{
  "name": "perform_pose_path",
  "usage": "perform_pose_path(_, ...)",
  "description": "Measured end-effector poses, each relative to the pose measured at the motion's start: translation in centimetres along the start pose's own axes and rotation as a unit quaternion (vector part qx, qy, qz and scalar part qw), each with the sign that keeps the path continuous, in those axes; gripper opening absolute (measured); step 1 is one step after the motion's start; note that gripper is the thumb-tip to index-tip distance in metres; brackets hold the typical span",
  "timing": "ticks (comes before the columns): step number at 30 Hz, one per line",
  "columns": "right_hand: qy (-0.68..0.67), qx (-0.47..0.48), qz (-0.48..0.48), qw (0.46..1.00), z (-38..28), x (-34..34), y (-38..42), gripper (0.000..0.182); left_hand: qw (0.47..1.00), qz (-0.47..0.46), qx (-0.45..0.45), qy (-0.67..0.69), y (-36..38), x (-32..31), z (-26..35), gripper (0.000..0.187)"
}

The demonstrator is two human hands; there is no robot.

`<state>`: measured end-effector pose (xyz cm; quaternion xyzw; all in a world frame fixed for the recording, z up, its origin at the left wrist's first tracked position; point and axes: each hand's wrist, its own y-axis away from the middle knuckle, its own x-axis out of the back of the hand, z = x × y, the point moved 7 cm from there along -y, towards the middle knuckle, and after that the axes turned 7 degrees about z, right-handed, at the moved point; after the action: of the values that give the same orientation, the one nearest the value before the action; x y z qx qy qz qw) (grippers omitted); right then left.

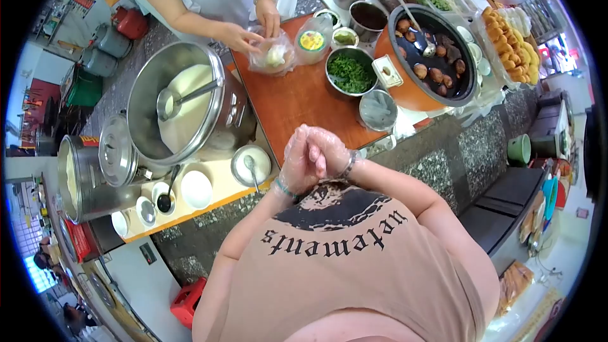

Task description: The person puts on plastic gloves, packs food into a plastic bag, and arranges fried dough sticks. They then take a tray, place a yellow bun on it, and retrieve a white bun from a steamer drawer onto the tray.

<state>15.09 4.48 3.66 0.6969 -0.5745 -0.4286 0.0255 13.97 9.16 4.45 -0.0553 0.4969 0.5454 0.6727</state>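
My left hand (pixel 297 161) and my right hand (pixel 329 152), both in clear plastic gloves, are pressed together in front of my chest. Their fingers are closed against each other, and no object shows between them. Just beyond them lies the near edge of a reddish-brown board (pixel 285 111). Close by on the right is a metal container with a clear plastic lining (pixel 378 111). A metal bowl with a spoon (pixel 251 166) stands to the left of my hands. Chopped greens fill another metal bowl (pixel 350 71) farther back.
Across the counter, a person's hands (pixel 256 35) hold a clear bag (pixel 273 56) with something pale inside. A large steel pot (pixel 180 101) of white food stands left. At right are an orange pot (pixel 424 57) of eggs in dark liquid and fried pieces (pixel 510 50).
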Motion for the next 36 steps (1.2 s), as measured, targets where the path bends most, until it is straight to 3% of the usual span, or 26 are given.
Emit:
perform_pose_path(3, 0.007, -0.023, 0.016, 1.000, -0.4, -0.2, 0.1, 0.045, 0.999, 0.042, 0.011, 0.001, 0.1, 0.0, 0.0, 0.051)
perform_pose_path(7, 0.012, -0.033, 0.020, 0.999, -0.2, -0.3, -0.6, 0.041, 0.999, 0.032, -0.012, 0.017, -0.3, 0.1, 0.4, 0.047)
perform_pose_path(9, -0.048, -0.003, -0.022, 0.999, -0.5, -1.4, -1.5, 0.038, 0.998, 0.040, -0.030, 0.022, -0.3, 0.3, 1.0, 0.046)
perform_pose_path(11, -0.138, 0.003, 0.025, 0.990, -1.3, -1.3, -0.8, 0.036, 0.992, -0.006, -0.115, -0.052, 0.1, -0.4, 2.5, 0.046)
perform_pose_path(12, -0.093, 0.060, -0.026, 0.994, -1.8, -0.5, -1.1, 0.040, 0.983, -0.029, -0.156, -0.090, 0.3, -0.8, 3.1, 0.051)
perform_pose_path(13, -0.093, 0.059, -0.026, 0.994, -1.8, -0.5, -1.0, 0.040, 0.983, -0.027, -0.156, -0.089, 0.1, -0.8, 3.2, 0.051)
perform_pose_path(15, 0.018, 0.226, -0.001, 0.974, -4.5, -0.9, 0.2, 0.044, 0.961, 0.020, -0.237, -0.138, -0.3, -0.7, 4.6, 0.047)
perform_pose_path(16, 0.114, 0.238, -0.006, 0.964, -4.5, -0.8, 0.4, 0.060, 0.961, 0.028, -0.230, -0.152, -0.2, -0.5, 4.6, 0.045)
perform_pose_path(17, 0.114, 0.238, -0.006, 0.964, -4.3, -0.7, 0.4, 0.060, 0.961, 0.028, -0.230, -0.152, -0.3, -0.2, 4.3, 0.045)
perform_pose_path(19, 0.324, 0.406, -0.015, 0.855, -5.5, -2.1, 1.6, 0.074, 0.949, -0.042, -0.210, -0.232, -0.8, -0.5, 3.1, 0.053)
perform_pose_path(20, 0.358, 0.370, -0.060, 0.855, -5.3, -2.7, 1.9, 0.080, 0.949, -0.041, -0.210, -0.232, -0.8, -0.4, 3.0, 0.053)
perform_pose_path(23, 0.371, 0.352, -0.073, 0.856, -5.0, -3.8, 3.1, 0.082, 0.941, -0.082, -0.210, -0.252, -0.5, -0.6, 2.6, 0.068)
perform_pose_path(24, 0.400, 0.335, -0.094, 0.848, -4.8, -4.2, 2.9, 0.082, 0.917, -0.134, -0.262, -0.267, -0.6, -0.9, 2.7, 0.074)
perform_pose_path(25, 0.401, 0.335, -0.092, 0.848, -4.9, -4.1, 3.1, 0.082, 0.918, -0.136, -0.261, -0.266, -0.7, -0.7, 2.4, 0.074)
perform_pose_path(27, 0.397, 0.306, -0.115, 0.857, -4.5, -4.0, 3.4, 0.078, 0.935, -0.116, -0.251, -0.223, -0.6, -0.6, 2.4, 0.079)
perform_pose_path(36, 0.334, 0.330, -0.103, 0.877, -3.7, -4.2, 2.9, 0.082, 0.901, -0.057, -0.308, -0.298, -0.6, 0.0, 2.3, 0.084)
